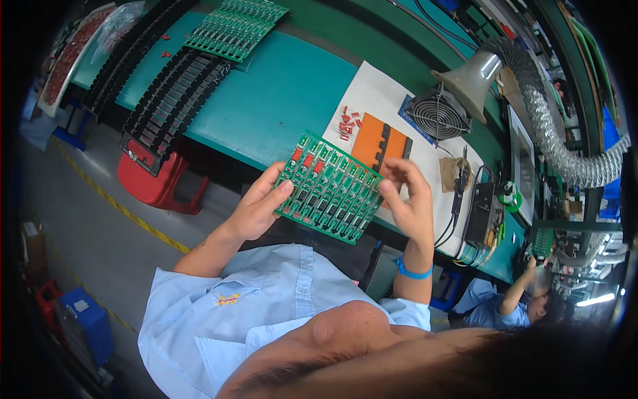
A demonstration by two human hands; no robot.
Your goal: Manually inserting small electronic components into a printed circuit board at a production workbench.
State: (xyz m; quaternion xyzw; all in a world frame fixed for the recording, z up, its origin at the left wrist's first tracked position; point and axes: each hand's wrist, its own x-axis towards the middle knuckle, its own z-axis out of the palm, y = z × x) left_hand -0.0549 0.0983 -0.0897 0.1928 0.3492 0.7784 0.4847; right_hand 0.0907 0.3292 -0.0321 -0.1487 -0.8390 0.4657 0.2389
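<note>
In front of my chest is a green circuit board panel [329, 206], tilted, with rows of small parts and a few red components [308, 161] at its upper left. My left hand [260, 203] grips its left edge, thumb on the top face and fingers underneath. At the opposite edge, my right hand [409, 199] has its thumb against the board's corner and its fingers curled behind. A blue band [413, 271] circles my right wrist. Just past the board, loose red components [347, 124] lie on white paper beside an orange block [379, 143] with dark notched strips.
A round fan [438, 118] stands beneath a funnel-shaped duct [468, 76] on a silver hose. A soldering iron [460, 176] rests at the right. Black racks [176, 100] and another board panel [236, 30] are at the upper left, near a red stool [149, 176]. A co-worker [508, 302] sits lower right.
</note>
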